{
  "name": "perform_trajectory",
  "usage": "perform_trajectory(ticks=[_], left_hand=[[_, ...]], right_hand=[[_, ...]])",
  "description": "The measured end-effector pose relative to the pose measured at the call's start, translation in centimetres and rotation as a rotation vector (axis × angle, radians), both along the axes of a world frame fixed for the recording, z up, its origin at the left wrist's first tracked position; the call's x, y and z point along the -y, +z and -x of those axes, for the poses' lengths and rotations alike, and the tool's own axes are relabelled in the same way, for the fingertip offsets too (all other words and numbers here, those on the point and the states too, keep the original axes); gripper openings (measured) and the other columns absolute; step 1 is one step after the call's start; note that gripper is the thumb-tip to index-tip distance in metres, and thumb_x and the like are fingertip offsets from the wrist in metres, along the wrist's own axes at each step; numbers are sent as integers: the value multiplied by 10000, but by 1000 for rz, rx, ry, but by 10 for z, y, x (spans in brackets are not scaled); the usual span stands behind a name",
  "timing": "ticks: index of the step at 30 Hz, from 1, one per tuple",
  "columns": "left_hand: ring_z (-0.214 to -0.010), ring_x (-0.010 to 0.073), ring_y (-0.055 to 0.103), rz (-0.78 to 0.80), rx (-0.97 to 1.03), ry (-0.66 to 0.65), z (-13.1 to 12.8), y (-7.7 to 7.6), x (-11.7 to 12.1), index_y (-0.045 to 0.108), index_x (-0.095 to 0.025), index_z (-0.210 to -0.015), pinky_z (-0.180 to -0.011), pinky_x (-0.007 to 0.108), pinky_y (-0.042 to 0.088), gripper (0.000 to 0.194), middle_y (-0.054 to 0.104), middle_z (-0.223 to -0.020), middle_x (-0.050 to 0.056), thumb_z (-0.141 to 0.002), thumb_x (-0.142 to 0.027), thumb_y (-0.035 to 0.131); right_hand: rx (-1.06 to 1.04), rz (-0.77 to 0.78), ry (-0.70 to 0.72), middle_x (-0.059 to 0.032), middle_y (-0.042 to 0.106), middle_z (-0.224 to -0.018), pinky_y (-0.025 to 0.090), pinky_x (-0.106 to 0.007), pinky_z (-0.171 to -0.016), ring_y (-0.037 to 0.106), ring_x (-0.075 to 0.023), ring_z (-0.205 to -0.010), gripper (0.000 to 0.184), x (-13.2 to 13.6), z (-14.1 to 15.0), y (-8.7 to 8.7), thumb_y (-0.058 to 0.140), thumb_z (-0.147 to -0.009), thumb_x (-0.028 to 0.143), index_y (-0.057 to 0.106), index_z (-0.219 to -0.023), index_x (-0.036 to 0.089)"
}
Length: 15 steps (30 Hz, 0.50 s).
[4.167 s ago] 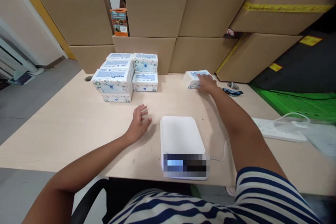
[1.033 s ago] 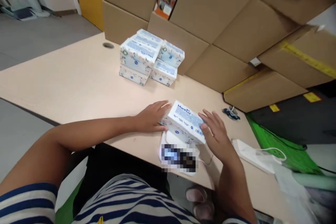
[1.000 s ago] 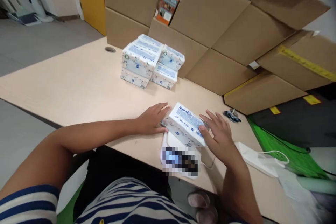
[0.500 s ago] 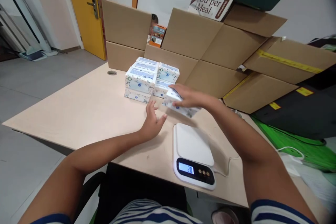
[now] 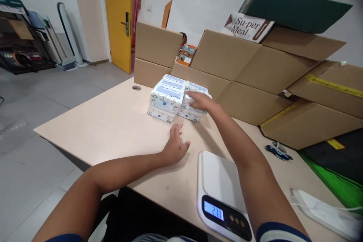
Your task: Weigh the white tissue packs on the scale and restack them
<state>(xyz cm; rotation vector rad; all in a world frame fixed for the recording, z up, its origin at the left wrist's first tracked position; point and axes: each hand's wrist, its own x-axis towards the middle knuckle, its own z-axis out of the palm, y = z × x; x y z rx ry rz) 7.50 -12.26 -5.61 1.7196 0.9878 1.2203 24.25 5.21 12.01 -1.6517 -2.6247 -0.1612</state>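
Observation:
My right hand [image 5: 200,100] grips a white tissue pack [image 5: 187,103] from above, thumb on its front, on the right-hand stack. Under it lies another tissue pack [image 5: 188,114] of the same floral print. Close on the left stands a block of stacked tissue packs [image 5: 166,98] with blue-printed tops. My left hand [image 5: 175,146] is held over the table in front of the stacks, fingers apart and holding nothing. A white digital scale [image 5: 221,181] with a lit display sits below my right forearm, which covers part of its edge.
Cardboard boxes [image 5: 221,58] line the back of the table [image 5: 113,128]. Tape and a dark blue item [image 5: 278,151] lie at the right, with a white device and cable [image 5: 320,208] nearer me. Another person's head [image 5: 183,38] shows partly behind the boxes.
My right hand has carried the tissue pack away from above the scale, forward onto the right-hand stack. My left hand stays open. The camera view has shifted.

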Motion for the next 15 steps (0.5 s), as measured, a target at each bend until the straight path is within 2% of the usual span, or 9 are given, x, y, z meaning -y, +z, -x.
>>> perform_trajectory(ticks=[4,11,15], left_hand=[[-1444,359,591,73,-11,2,0,6,-1,220,-219,-1664,-1208,639,536,769,104,-1805,277,-1024,-371,618],[-1429,333,593,75,-35,-9,3,9,-1,221,-243,-1656,-1228,631,518,743,124,-1801,261,-1042,-389,613],[-1427,327,596,72,-59,-2,5,8,-2,222,-245,-1650,-1227,623,521,755,126,-1794,258,-1035,-403,629]], right_hand=[[-84,-50,0,-177,513,-1748,453,-559,-1317,520,-393,-1607,822,-4,4,-9,635,-1004,355,365,-1756,163],[-213,-116,-24,-215,540,-1717,464,-616,-1280,551,-434,-1561,874,-16,15,-26,599,-981,361,293,-1758,104],[-274,-113,-27,-188,560,-1708,451,-604,-1288,549,-425,-1561,933,-19,15,-30,606,-953,367,246,-1778,123]])
